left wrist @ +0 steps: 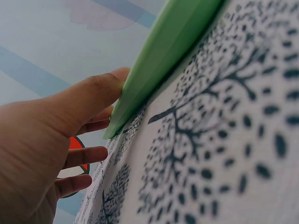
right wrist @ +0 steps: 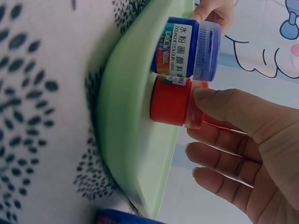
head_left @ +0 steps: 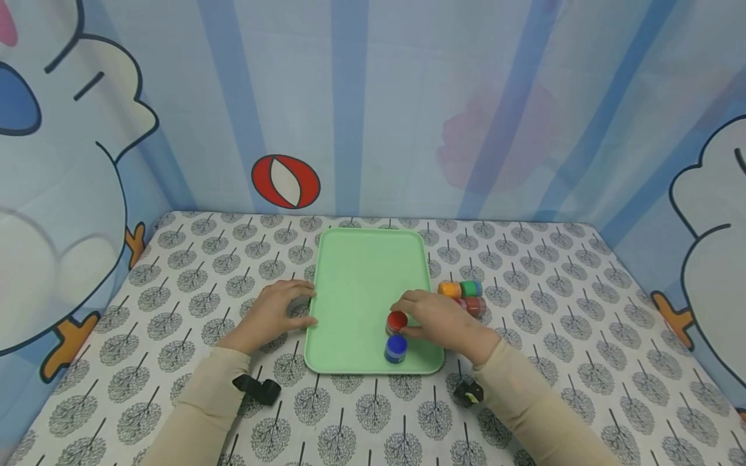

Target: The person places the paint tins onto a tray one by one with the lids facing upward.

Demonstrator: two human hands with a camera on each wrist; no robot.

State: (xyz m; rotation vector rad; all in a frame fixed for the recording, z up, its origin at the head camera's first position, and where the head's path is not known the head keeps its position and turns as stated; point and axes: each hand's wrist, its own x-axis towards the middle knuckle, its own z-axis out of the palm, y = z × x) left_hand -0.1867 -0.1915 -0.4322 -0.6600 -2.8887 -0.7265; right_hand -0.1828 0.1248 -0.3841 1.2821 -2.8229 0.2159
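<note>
Nearest the camera, a blue paint jar point(head_left: 395, 349) stands on the green tray point(head_left: 355, 278), touching the red paint jar point(head_left: 397, 321) pinched by the right hand point(head_left: 440, 320). Relaxed, the left hand point(head_left: 274, 314) touches the tray's left rim.

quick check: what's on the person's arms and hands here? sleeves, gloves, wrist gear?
Both arms wear long beige sleeves to the wrist. The left hand and right hand are bare, no gloves or rings visible. A small black device sits by the left forearm, another by the right.
</note>
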